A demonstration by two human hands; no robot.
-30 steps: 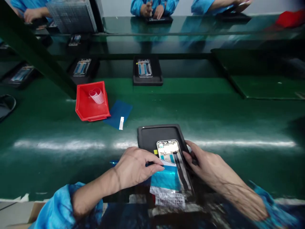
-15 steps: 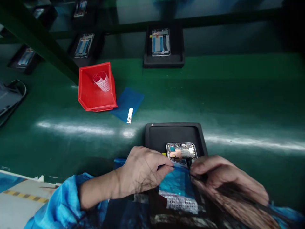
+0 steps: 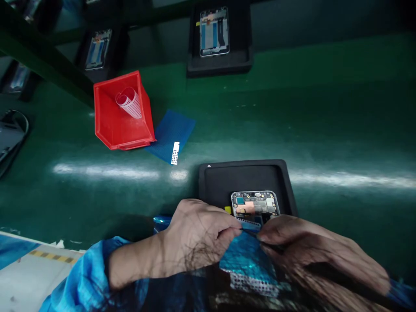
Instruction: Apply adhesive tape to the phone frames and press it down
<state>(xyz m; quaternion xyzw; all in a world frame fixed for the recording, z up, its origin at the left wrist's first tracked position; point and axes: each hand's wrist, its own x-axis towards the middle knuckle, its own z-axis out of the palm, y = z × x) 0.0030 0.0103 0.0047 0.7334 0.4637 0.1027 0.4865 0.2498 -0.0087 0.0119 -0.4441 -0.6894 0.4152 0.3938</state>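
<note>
Phone (image 3: 255,204), opened, circuitry exposed, in black tray (image 3: 240,178) on green tabletop (image 3: 325,138), near. Blue film (image 3: 248,253) above phone's near part, far edge pinched by left hand (image 3: 198,236). Right hand (image 3: 312,245) alongside, grip undeterminable. Red bin (image 3: 118,130), left, containing rolled perforated sheet (image 3: 132,107).

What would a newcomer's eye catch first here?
Probably the bright red bin, left of centre, a curled dotted sheet inside. Then the left hand and right hand, close together at a shiny blue film, lower middle. An opened phone shows beyond them in a black tray.
</note>
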